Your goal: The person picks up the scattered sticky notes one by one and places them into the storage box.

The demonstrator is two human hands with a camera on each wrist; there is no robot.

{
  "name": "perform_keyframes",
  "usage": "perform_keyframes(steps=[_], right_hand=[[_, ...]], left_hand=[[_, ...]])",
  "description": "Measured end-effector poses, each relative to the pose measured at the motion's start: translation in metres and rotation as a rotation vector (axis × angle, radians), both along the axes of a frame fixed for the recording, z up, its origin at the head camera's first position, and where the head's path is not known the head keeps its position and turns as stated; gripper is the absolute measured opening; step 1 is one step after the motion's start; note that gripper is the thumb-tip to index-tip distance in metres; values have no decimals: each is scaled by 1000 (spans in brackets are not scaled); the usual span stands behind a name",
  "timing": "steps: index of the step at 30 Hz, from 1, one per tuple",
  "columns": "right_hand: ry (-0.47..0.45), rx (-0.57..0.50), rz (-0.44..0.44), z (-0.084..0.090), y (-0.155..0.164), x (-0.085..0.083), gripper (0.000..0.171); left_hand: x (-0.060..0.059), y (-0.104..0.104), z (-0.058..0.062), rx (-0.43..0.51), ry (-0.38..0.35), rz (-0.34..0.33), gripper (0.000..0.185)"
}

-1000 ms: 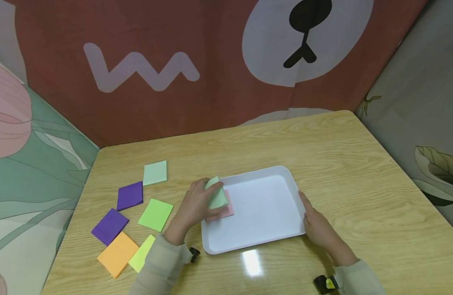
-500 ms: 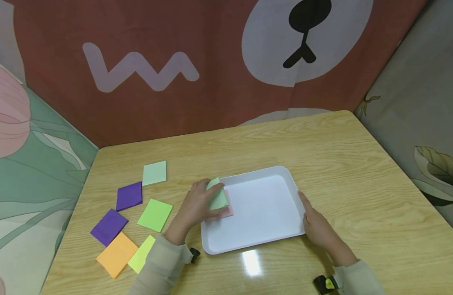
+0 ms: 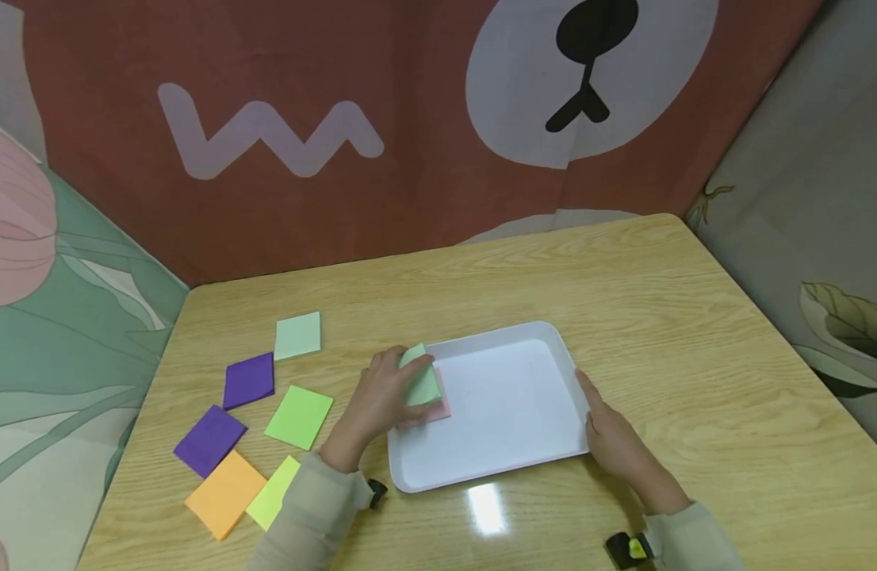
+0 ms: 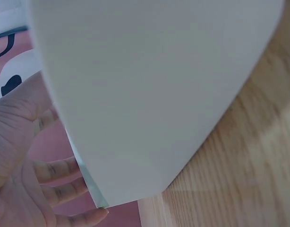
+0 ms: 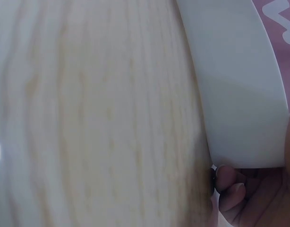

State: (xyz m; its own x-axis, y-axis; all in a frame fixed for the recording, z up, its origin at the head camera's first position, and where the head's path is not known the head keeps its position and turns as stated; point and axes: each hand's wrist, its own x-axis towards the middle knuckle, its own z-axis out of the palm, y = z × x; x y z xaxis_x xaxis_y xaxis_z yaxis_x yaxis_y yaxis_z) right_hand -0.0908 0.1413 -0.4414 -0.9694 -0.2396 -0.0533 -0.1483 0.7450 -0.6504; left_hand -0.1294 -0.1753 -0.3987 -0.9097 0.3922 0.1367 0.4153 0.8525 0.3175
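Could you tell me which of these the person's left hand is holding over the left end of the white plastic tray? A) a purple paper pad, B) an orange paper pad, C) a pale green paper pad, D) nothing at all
C: the left hand grips a pale green paper pad above a pink paper pad lying in the white plastic tray; the purple and orange pads lie on the table.

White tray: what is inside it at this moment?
The white tray holds a pink pad at its left end, with a pale green pad on top, held by the left hand. Whatever lies beneath them is covered.
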Motion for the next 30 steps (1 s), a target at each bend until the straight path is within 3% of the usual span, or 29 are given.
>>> perform_keyframes(steps=[9, 30], right_hand=[[2, -1, -3, 0, 0, -1, 53], [8, -24, -3, -2, 1, 0, 54]], left_hand=[[-1, 1, 2, -35, -31, 24, 63], [-4, 5, -10, 21, 22, -75, 64]])
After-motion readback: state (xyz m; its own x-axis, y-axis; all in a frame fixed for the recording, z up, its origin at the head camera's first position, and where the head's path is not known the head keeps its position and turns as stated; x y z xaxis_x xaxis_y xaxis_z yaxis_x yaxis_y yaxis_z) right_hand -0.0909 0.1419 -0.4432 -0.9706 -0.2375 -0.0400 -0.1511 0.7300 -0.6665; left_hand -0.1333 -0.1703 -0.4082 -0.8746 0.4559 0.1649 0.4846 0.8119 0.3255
